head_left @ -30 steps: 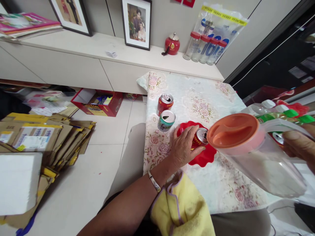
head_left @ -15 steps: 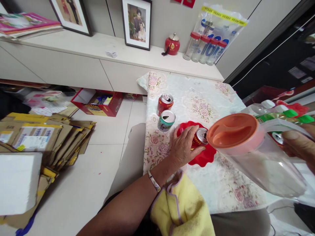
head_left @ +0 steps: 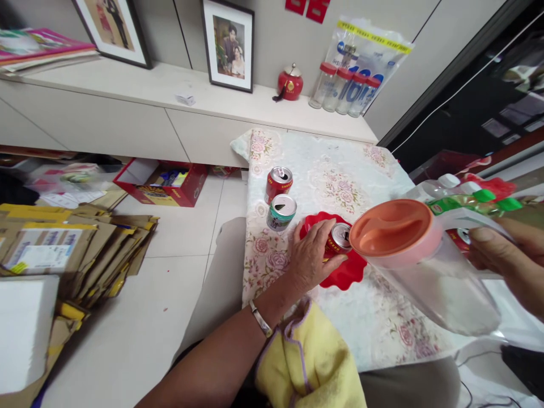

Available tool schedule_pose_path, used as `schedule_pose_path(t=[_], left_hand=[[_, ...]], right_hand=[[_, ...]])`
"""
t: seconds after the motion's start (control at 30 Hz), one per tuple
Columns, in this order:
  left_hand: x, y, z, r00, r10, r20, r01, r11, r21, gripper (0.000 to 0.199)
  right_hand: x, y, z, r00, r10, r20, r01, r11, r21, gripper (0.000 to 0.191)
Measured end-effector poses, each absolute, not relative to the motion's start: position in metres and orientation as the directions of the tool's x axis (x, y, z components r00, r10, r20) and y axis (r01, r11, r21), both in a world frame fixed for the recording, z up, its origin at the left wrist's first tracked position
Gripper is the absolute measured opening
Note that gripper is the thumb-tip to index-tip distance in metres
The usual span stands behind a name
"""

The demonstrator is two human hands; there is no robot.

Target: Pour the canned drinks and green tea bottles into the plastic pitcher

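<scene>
Over the flowered surface, a clear pitcher is tipped toward the person's left, its orange lid leading, with the right hand wrapped around its handle. At the lid's edge, a scalloped red dish bears a red can, held inside the curl of the left hand; whether can and pitcher touch is unclear. Pouring seems the step in hand, which calls for a steady can and a measured tilt.
</scene>
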State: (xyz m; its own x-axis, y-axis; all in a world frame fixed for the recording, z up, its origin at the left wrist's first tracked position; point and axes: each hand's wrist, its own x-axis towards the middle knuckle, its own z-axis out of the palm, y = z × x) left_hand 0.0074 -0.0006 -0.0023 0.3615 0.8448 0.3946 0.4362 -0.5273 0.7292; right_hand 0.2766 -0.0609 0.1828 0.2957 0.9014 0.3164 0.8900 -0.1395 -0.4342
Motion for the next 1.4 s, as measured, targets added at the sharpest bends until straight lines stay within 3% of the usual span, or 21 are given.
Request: schedule_pose_path(t=[0.1, 0.27, 0.4, 0.53, 0.7, 1.03, 1.4], left_hand=[[0.007, 0.0, -0.003, 0.363, 0.843, 0.398, 0.43, -0.53, 0.731, 0.072], [0.007, 0.002, -0.005, 0.356, 0.854, 0.378, 0.416, -0.507, 0.755, 0.07], [0.007, 0.003, -0.009, 0.345, 0.853, 0.393, 0.41, -0.513, 0.754, 0.067], [0.008, 0.005, -0.015, 0.334, 0.846, 0.417, 0.414, -0.529, 0.741, 0.064], [0.008, 0.007, -0.02, 0.325, 0.819, 0.472, 0.43, -0.573, 0.698, 0.065], [0.006, 0.007, -0.016, 0.32, 0.834, 0.449, 0.445, -0.551, 0.706, 0.061], [0.004, 0.009, -0.013, 0.332, 0.839, 0.43, 0.418, -0.54, 0.731, 0.059]], right_hand=[[0.274, -0.063, 0.177, 0.394, 0.886, 0.246, 0.753, -0.157, -0.639, 0.073], [0.278, -0.07, 0.167, 0.413, 0.873, 0.261, 0.622, -0.062, -0.78, 0.061], [0.293, -0.076, 0.156, 0.417, 0.84, 0.346, 0.467, 0.129, -0.875, 0.059], [0.315, -0.081, 0.129, 0.481, 0.749, 0.456, 0.364, 0.302, -0.881, 0.042], [0.33, -0.078, 0.081, 0.621, 0.627, 0.47, 0.26, 0.401, -0.878, 0.032], [0.334, -0.062, 0.013, 0.799, 0.444, 0.405, 0.159, 0.494, -0.855, 0.038], [0.332, -0.083, -0.013, 0.829, 0.424, 0.364, 0.155, 0.451, -0.879, 0.041]])
